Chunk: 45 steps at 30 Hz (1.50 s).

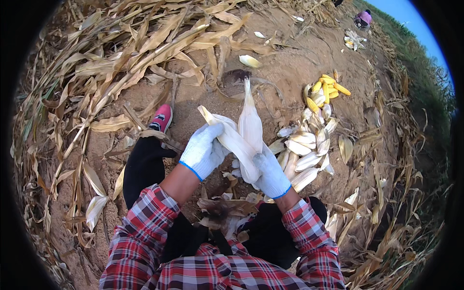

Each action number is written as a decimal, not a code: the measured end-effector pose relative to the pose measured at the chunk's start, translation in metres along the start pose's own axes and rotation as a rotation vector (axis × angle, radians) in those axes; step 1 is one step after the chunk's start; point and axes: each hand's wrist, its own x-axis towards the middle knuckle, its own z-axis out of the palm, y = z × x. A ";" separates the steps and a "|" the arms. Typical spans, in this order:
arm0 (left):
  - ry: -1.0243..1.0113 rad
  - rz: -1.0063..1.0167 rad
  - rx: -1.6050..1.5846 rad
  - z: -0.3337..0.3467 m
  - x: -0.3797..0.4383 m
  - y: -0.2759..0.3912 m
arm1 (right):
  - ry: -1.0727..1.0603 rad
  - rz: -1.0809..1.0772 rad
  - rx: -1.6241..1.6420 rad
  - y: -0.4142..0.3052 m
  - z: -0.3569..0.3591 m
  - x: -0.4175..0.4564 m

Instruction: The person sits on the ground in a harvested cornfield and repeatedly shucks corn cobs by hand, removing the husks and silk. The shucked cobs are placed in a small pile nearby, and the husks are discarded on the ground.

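Observation:
Both my hands wear white knit gloves with blue cuffs. Pale, dry corn husks are held between them, above the ground in front of me. My left hand grips a husk leaf that slants across towards the right. My right hand closes around the lower end of the husks, where the leaves meet. One pointed leaf stands up from that hand. Whether a cob is still inside the husks, I cannot tell. Just right of my right hand lies a pile of pale husks.
Bare yellow corn cobs lie beyond the husk pile. Dry corn stalks cover the ground at the upper left. A loose husk rests on the soil ahead. Far off at the upper right, a person is low to the ground near another husk heap.

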 end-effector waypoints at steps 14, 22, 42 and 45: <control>-0.680 -0.160 1.273 -0.001 -0.033 -0.033 | 0.344 0.042 0.134 -0.018 -0.006 0.005; -0.621 -0.225 1.202 0.015 -0.034 -0.046 | 0.719 -0.106 0.216 -0.008 -0.048 0.016; -0.164 0.186 0.870 0.013 -0.004 -0.007 | -0.027 0.198 0.128 -0.029 -0.003 -0.004; -0.105 0.146 0.786 0.008 -0.005 -0.006 | 0.026 0.203 0.008 -0.024 0.000 0.001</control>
